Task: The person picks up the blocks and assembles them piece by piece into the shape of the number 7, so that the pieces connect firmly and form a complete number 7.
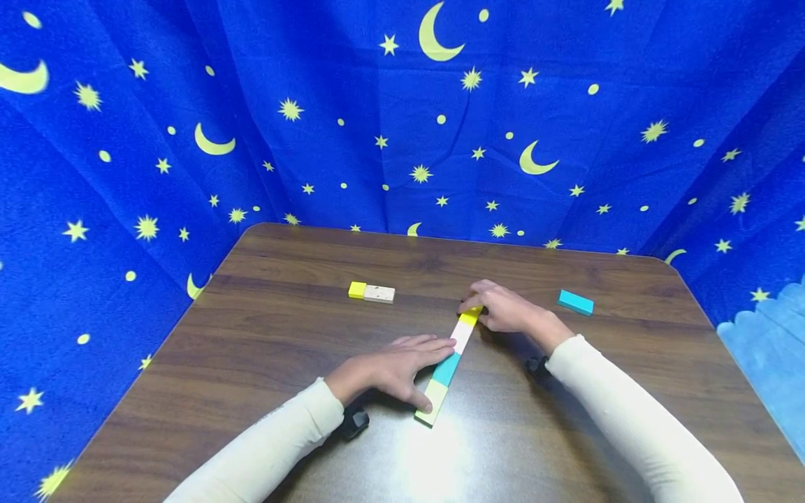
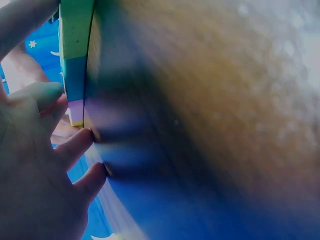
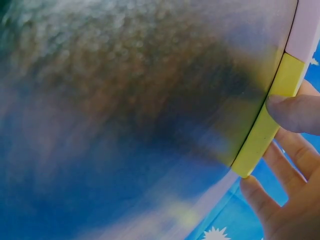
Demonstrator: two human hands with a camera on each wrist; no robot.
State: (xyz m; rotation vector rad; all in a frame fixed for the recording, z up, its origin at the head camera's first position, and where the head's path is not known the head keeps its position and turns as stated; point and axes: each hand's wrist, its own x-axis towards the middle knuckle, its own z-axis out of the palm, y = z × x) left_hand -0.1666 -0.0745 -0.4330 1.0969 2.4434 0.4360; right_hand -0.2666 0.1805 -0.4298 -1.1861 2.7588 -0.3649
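Observation:
A straight row of flat blocks lies slantwise on the table: a pale yellow-green block (image 1: pixel 434 396) nearest, then a teal block (image 1: pixel 446 369), a pinkish-white block (image 1: pixel 462 337) and a yellow block (image 1: pixel 469 316) at the far end. My left hand (image 1: pixel 399 367) lies along the row's left side with fingers spread, its thumb on the pale yellow-green block and a fingertip at the pinkish-white one. With thumb and fingers on opposite sides, my right hand (image 1: pixel 503 309) pinches the yellow block. In the right wrist view, the right thumb (image 3: pixel 295 112) presses that block's side.
Further back on the left, a small yellow block (image 1: pixel 357 290) lies end to end with a speckled whitish block (image 1: pixel 379 294). A bright blue block (image 1: pixel 575 302) sits to the right of my right hand. Behind the wooden table (image 1: pixel 283 335) hangs a blue star-patterned cloth (image 1: pixel 352 70).

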